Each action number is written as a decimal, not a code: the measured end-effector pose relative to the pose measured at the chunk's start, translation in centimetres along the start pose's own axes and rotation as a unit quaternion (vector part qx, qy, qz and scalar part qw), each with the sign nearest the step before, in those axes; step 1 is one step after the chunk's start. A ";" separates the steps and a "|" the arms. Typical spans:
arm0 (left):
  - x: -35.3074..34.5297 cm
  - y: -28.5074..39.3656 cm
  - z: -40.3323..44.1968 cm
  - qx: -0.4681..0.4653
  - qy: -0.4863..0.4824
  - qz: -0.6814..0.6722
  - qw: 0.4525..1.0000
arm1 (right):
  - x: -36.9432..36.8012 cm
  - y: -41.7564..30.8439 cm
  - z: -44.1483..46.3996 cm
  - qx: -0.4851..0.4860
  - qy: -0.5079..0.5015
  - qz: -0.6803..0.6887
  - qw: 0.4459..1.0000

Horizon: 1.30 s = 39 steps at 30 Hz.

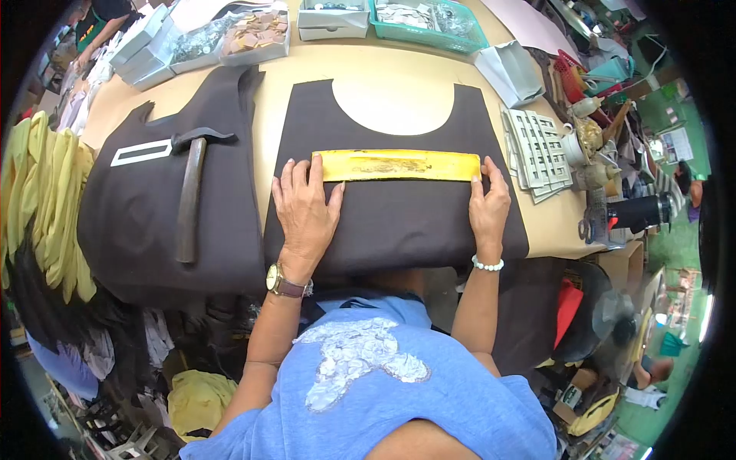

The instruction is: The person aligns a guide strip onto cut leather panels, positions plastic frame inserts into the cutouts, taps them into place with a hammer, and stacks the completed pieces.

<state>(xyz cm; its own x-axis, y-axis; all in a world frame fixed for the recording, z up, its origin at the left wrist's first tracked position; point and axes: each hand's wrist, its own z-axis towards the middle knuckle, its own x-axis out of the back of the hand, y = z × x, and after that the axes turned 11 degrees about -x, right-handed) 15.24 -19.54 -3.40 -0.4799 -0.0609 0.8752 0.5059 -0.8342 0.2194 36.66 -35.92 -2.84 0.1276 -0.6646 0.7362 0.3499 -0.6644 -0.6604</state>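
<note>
Across the chest of a dark fabric piece (399, 218) with a scooped neckline lies a long yellow bar (399, 164), its middle worn and smudged dark. My left hand (307, 205) holds the bar's left end between index finger and thumb, with the other fingers spread on the cloth. At the opposite end, my right hand (491, 201) grips the bar with thumb and fingers. To the left, a hammer (190, 203) with a wooden handle rests on another dark fabric piece (142, 222). Near its head is a white rectangular frame template (141, 152).
White boxes (257, 38) of small pieces and a teal basket (429, 23) line the table's (399, 65) far edge. At right are slotted cards (537, 153) and a dark bottle (640, 211). Yellow cloth (46, 199) hangs at left. Another person's arm (100, 38) shows top left.
</note>
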 end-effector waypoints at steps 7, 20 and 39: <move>-1.3 -1.0 0.8 0.041 0.036 -0.112 0.992 | -0.6 1.6 0.2 -0.054 -0.036 0.216 0.974; -1.5 -1.6 0.3 0.019 0.022 -0.112 0.993 | -0.8 2.8 0.5 0.000 -0.101 0.095 0.990; -1.9 -1.9 0.1 0.017 0.015 -0.119 0.993 | -0.9 2.5 0.3 0.020 -0.073 0.018 0.997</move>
<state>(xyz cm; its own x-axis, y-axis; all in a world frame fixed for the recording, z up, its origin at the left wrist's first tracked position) 15.26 -17.78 -5.43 -0.6097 0.1185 0.7837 0.4001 -0.8075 0.4334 37.70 -36.86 -5.13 0.2732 -0.6295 0.7274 0.3787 -0.6247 -0.6829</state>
